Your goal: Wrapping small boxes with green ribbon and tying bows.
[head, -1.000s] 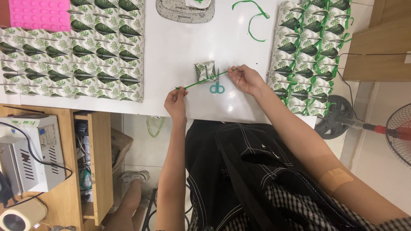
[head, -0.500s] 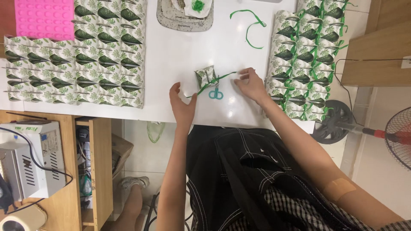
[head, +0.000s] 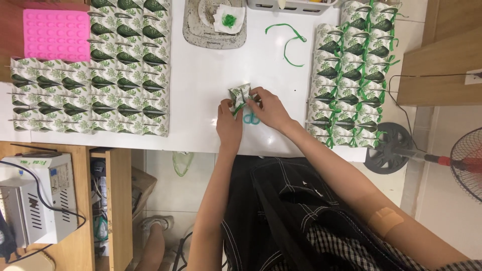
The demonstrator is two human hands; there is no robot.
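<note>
Starting at your far left, at about nine o'clock from your hands, rows of leaf-printed packets (head: 90, 95) are lying flat on the white table (head: 201, 75), with a pink mould tray (head: 56, 34) above them at ten o'clock.

Moving in, your left hand (head: 229, 120) is coming up from six o'clock, forearm nearly straight, fingers curled and pinching the lower left side of the small packet (head: 240, 94). A green ribbon (head: 238, 107) is crossing the packet under your thumb. The packet itself is sitting on the table near its front edge, directly between your two hands.

Your right hand (head: 268, 108) is reaching in from four o'clock, wrist bent inward, fingertips gripping the packet's right edge. Teal scissors (head: 251, 119) are lying just beneath that hand, partly hidden by it.

Judging by this, you are binding the ribbon round the packet; both hands are closing on it rather than letting go. The next move looks to call for keeping the ribbon taut and centred while you knot it, so the fold is not slipping open.

At twelve o'clock a grey dish (head: 216, 25) is holding a bit of green ribbon, and a loose ribbon strand (head: 289, 40) is curling at one o'clock. At your right, at three o'clock, tied packets (head: 351, 75) are stacking up in rows.
</note>
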